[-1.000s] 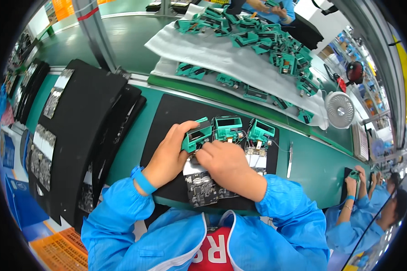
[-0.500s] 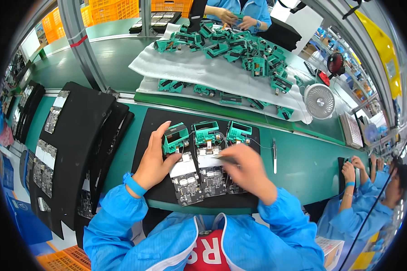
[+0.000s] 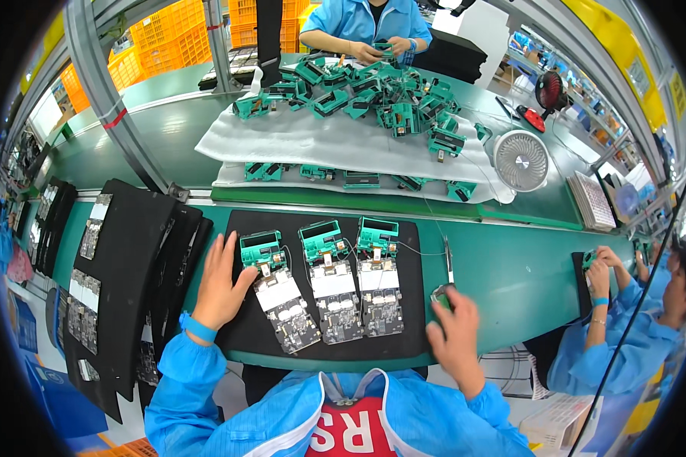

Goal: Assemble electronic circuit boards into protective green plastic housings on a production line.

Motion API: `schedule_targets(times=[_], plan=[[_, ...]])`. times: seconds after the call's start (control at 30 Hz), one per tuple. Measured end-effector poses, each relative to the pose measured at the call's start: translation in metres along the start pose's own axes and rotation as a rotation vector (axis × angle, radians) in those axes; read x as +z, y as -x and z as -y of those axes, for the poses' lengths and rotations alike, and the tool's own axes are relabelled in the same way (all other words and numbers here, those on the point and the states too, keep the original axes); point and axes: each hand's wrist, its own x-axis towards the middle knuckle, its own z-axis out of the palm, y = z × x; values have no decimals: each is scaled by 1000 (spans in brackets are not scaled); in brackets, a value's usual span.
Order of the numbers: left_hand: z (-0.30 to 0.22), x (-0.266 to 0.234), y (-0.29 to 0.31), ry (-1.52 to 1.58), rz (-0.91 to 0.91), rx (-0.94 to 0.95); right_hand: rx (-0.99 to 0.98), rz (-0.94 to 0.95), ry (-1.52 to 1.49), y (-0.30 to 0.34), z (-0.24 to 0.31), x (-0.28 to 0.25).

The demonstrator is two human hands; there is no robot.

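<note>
Three green plastic housings, the left [image 3: 261, 248], middle [image 3: 323, 239] and right [image 3: 377, 234], lie in a row on a black foam mat [image 3: 240, 335]. Below each lies a circuit board with a white strip: left [image 3: 290, 316], middle [image 3: 338, 305] and right [image 3: 382, 297]. Thin wires run from the housings. My left hand [image 3: 222, 286] rests open at the mat's left edge, its thumb beside the left housing. Off the mat's right edge, my right hand [image 3: 457, 331] has its thumb spread, with fingertips at a small round dark object [image 3: 440, 294]. Tweezers [image 3: 449, 259] lie just beyond.
Black foam sheets [image 3: 126, 244] bearing boards are stacked at left. Across the bench, many green housings [image 3: 404, 114] lie on white foam [image 3: 282, 145]. A white fan [image 3: 520, 161] stands at far right. One co-worker [image 3: 366, 30] sits opposite, another [image 3: 625, 327] at right.
My right hand has moved right, off the boards to the tweezers, where a round object now shows. My left hand has drawn slightly away from the left housing. The view has shifted.
</note>
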Motion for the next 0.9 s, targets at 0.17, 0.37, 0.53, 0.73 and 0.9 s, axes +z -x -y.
schedule_targets(times=[0.17,0.37,0.53,0.73,0.9], plan=[[5,-5,3,369,-3,-28,132,34,-118,26,36,28],[9,-17,6,1000,-141,-214,97,-72,-117,20,41,21],[19,-19,12,1204,8,-336,472,-102,-977,16,62,14],[-30,-20,28,1367,-91,-343,853,-34,-1664,36,81,30],[-91,4,38,1455,2,-286,653,-163,-1649,60,54,57]])
